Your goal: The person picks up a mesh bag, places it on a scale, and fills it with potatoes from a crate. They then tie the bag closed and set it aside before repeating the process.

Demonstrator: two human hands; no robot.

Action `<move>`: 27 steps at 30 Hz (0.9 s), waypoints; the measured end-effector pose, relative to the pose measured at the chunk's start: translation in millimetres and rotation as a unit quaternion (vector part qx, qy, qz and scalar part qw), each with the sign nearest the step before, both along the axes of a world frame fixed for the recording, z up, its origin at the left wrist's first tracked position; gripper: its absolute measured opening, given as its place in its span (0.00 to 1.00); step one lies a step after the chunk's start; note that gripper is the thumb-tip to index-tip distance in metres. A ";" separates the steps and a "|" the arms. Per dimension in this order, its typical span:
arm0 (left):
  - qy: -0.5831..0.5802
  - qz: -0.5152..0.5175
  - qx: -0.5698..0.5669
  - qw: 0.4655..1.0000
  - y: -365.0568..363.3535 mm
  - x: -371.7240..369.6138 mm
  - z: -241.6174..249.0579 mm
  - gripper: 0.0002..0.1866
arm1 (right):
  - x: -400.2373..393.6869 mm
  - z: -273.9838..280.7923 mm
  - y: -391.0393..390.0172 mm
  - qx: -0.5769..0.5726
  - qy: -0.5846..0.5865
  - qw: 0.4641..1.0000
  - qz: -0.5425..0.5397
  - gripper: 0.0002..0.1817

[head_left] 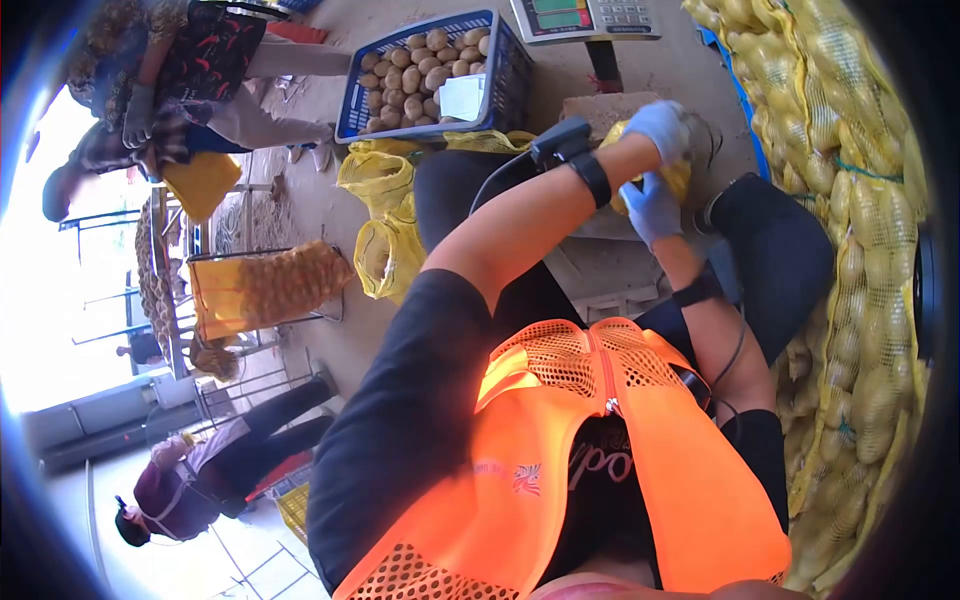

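My left hand (662, 132), in a pale glove, reaches across with its fingers curled at the top of a yellow mesh bag (678, 180). Just below it is my right hand (652, 210), in a bluish-white glove, its fingers closed at the bag's near edge. Only small parts of the bag show between and beside the gloves, so its contents are hidden. A brownish block-like surface (600, 108) lies beyond the hands. Black straps with a small device circle both my forearms.
A blue crate (345, 115) of potatoes (410, 80) stands ahead, with a digital scale (585, 18) to its right. Open yellow mesh bags (385, 255) stand by my left leg. Filled mesh sacks (860, 250) are stacked along the right. Other people stand at left.
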State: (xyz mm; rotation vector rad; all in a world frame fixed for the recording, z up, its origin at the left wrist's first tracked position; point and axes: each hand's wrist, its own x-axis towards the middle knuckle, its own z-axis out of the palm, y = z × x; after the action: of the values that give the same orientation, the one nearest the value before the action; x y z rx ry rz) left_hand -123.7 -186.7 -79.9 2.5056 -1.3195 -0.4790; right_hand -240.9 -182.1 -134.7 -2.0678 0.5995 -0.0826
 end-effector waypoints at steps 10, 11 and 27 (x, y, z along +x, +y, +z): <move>0.282 0.206 -0.346 0.871 106.7 -22.1 13.8 0.12 | 6.3 50.4 -62.3 0.755 -0.115 0.630 -0.145 0.15; 0.248 0.178 -0.330 0.893 106.5 -34.0 5.5 0.11 | 8.7 69.5 -57.6 0.772 -0.113 0.607 -0.150 0.16; 0.296 -0.059 -0.195 0.933 50.8 14.8 58.8 0.10 | -5.3 30.0 -47.8 0.368 0.075 0.923 -0.077 0.39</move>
State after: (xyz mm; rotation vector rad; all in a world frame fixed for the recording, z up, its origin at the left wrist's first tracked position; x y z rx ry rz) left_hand -108.9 -135.9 -21.1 1.7672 -1.1740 -0.8245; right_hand -246.3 -229.9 -104.6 -1.2997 0.7481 0.1895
